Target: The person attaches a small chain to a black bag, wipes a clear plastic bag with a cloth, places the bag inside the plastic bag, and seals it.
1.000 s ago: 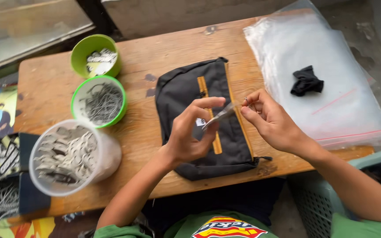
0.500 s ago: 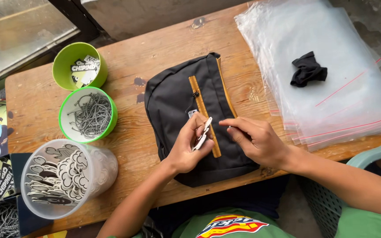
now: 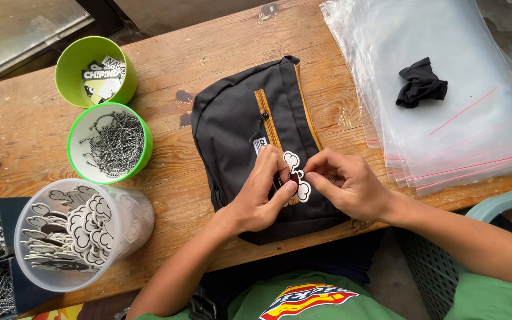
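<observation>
Charm: white cloud-shaped charm point(image 3: 294, 175) sits pinched between both sets of fingertips, over the black pouch point(image 3: 250, 136) just below its orange zipper.
Axis: long side runs up-down, slightly tilted.
Left hand point(image 3: 262, 198): fingers grasp the charm.
Right hand point(image 3: 351, 186): fingertips pinch its edge, equally near.
Change: hands sit lower on the pouch than half a second ago.

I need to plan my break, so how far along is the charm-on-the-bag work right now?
Done: the black bag lies flat on the wooden table, orange zipper up. In hand: the left hand and right hand pinch a white cloud-shaped charm over the zipper; whether it is fastened cannot be told. Left: a clear tub of charms, a green cup of ball chains and clear bags wait.
</observation>
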